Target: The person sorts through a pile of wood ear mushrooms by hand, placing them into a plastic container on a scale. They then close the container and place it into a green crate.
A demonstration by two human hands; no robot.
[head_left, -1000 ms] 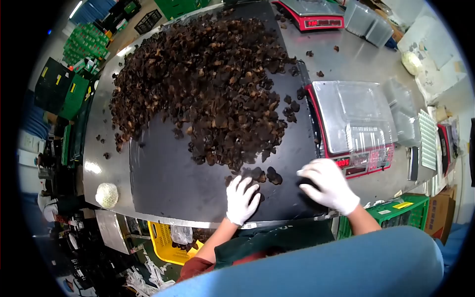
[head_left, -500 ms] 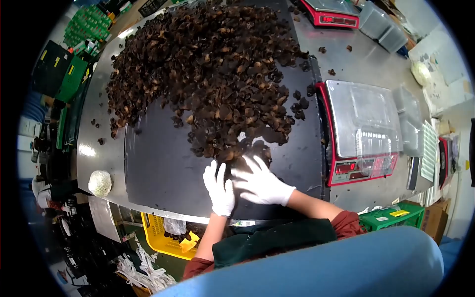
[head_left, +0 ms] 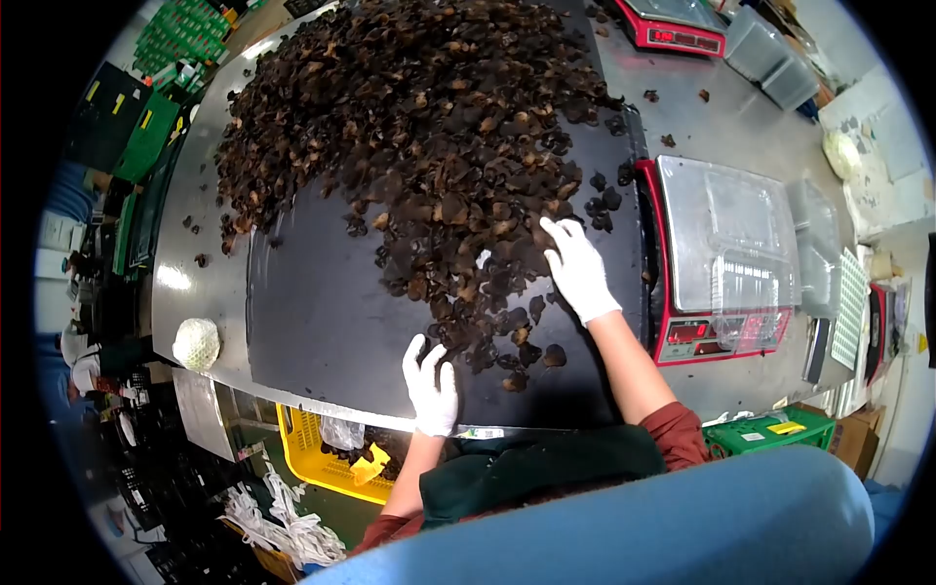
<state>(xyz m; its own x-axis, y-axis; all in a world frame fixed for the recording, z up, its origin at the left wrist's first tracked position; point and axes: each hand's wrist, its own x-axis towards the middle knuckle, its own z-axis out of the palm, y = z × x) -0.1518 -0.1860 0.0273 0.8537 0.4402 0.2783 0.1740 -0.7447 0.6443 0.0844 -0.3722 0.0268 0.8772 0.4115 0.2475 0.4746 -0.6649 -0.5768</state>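
A large heap of dark brown wood ear mushrooms [head_left: 429, 117] spreads over a black mat [head_left: 312, 292] on a metal table. My right hand [head_left: 581, 273], in a white glove, reaches to the right edge of the heap, its thumb and fingers apart and its fingertips at the mushrooms. My left hand [head_left: 431, 388], gloved in white too, is held near the mat's front edge with its fingers spread and nothing in them. Between the hands, a few loose mushrooms [head_left: 522, 353] lie scattered on the mat. Some fingers of the right hand are hidden.
To the right stands a red scale [head_left: 721, 234] with clear plastic containers on and beside it. Another red scale [head_left: 678, 37] is farther back. A foam-netted round thing [head_left: 197, 343] lies at left. Below the front edge is a yellow crate [head_left: 312, 458]; a green crate [head_left: 780, 435] stands right.
My right hand has moved away from my left, forward and right to the heap's edge. The left hand has shifted slightly back. Mushrooms now lie spread nearer the front of the mat.
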